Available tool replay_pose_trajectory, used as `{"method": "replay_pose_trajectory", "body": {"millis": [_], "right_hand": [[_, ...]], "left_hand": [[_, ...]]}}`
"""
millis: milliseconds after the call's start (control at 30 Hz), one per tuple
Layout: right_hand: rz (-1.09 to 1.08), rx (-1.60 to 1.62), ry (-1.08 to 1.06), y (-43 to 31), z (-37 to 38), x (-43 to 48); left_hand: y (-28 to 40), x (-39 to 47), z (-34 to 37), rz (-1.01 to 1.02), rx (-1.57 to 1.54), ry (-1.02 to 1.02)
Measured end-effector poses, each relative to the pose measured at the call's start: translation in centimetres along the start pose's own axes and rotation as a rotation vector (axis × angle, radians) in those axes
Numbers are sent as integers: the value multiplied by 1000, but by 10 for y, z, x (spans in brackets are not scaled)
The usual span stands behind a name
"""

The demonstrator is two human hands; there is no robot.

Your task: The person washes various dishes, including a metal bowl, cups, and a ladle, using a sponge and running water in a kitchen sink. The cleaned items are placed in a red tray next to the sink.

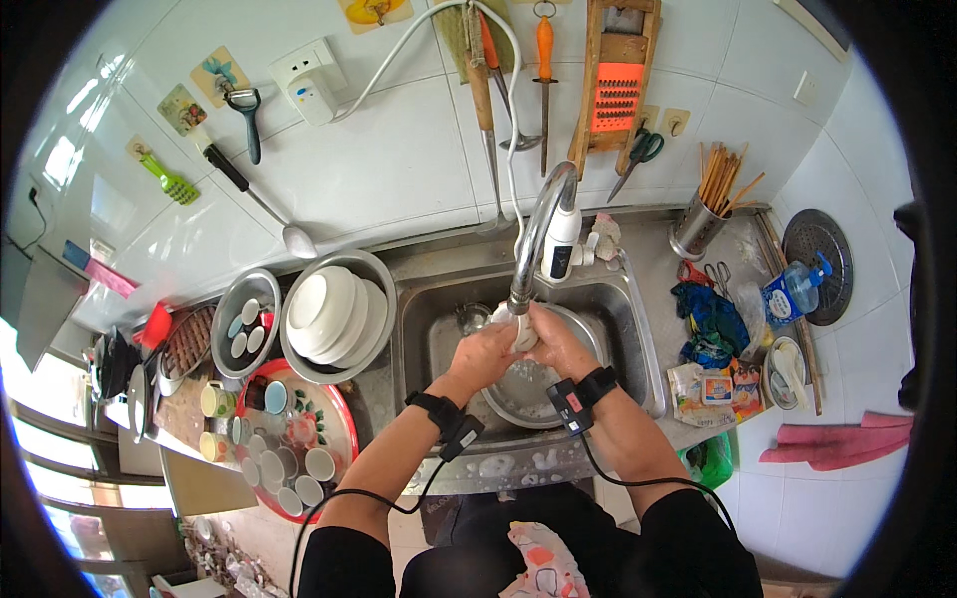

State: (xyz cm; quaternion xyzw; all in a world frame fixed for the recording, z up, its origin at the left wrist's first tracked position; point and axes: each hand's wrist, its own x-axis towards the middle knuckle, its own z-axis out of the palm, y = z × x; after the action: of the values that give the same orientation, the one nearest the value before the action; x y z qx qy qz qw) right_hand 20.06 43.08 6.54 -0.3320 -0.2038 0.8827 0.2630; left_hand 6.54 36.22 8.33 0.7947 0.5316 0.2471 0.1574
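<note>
Under the spout of the curved chrome faucet (540,232), both my hands hold a small white dish (526,335), likely a cup or bowl, with marks on its side. My left hand (482,353) grips it from the left. On its other side, the fingers of my right hand (555,338) wrap around it. Much of the dish is hidden by my hands and the spout. Below sits a metal basin (516,407) with water in it, inside the stainless steel sink (434,299). A sink strainer (472,318) shows left of the basin.
To the left stand a metal bowl of white bowls (329,306), a smaller bowl of cups (247,288) and a red-rimmed tray (348,418) with several cups. A chopstick holder (695,228), blue cloth (710,321) and soap bottle (792,295) are at right. Wrist cables (635,482) trail down.
</note>
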Motion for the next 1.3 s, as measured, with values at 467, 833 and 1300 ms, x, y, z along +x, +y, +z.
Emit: {"method": "replay_pose_trajectory", "body": {"millis": [467, 833, 1300], "right_hand": [[-180, 181, 23, 17, -2, -10], [-455, -195, 476, 37, 7, 2], [-133, 249, -91, 22, -27, -8]], "left_hand": [[0, 7, 0, -963, -1263, 212], [21, -6, 34, -194, 70, 551], [16, -9, -10, -643, -1601, 54]]}}
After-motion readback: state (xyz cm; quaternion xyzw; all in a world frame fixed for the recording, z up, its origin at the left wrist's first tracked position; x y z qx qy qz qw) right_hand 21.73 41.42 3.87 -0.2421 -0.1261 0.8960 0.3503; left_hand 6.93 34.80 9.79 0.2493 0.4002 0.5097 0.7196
